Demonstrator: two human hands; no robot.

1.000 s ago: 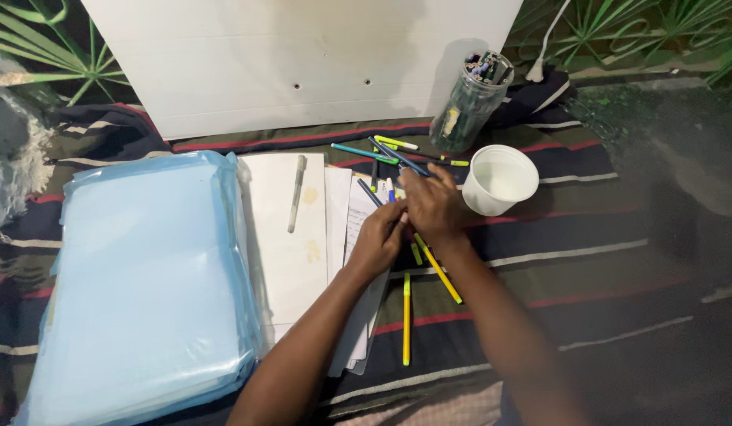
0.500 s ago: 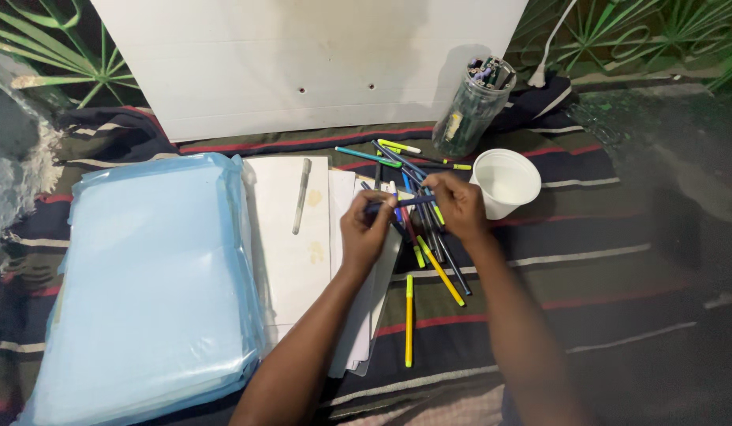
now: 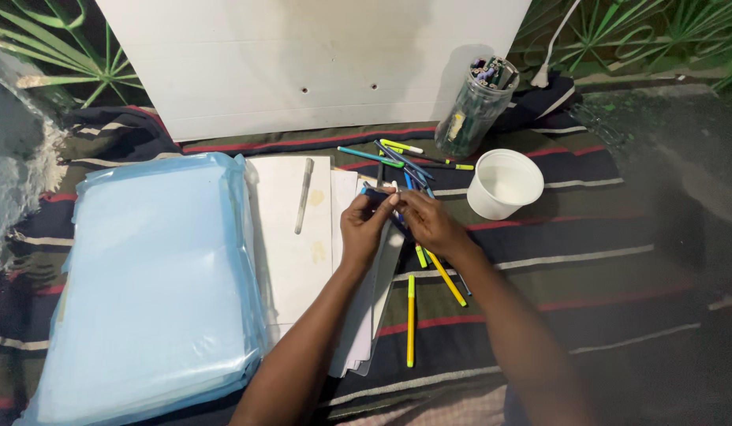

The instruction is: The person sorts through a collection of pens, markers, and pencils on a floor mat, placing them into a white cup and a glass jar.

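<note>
My left hand (image 3: 364,227) and my right hand (image 3: 429,222) meet over a scatter of felt pens (image 3: 413,170) on a striped cloth. Both hands pinch a dark blue pen (image 3: 375,192), the left thumb and fingers at its left end, the right fingertips touching its other end. Yellow pens (image 3: 410,319) lie below the hands. White sheets of paper (image 3: 291,237) lie under the left wrist, with a silver pen (image 3: 304,196) on them.
A stack of pale blue plastic folders (image 3: 145,284) fills the left. A white cup (image 3: 503,183) stands right of the pens, a clear jar of pens (image 3: 472,106) behind it. A white board (image 3: 311,55) leans at the back. Green plants border the cloth.
The hands held the blue pen stretched between them, apart. Now the right hand has moved left and both hands are close together at the pen.
</note>
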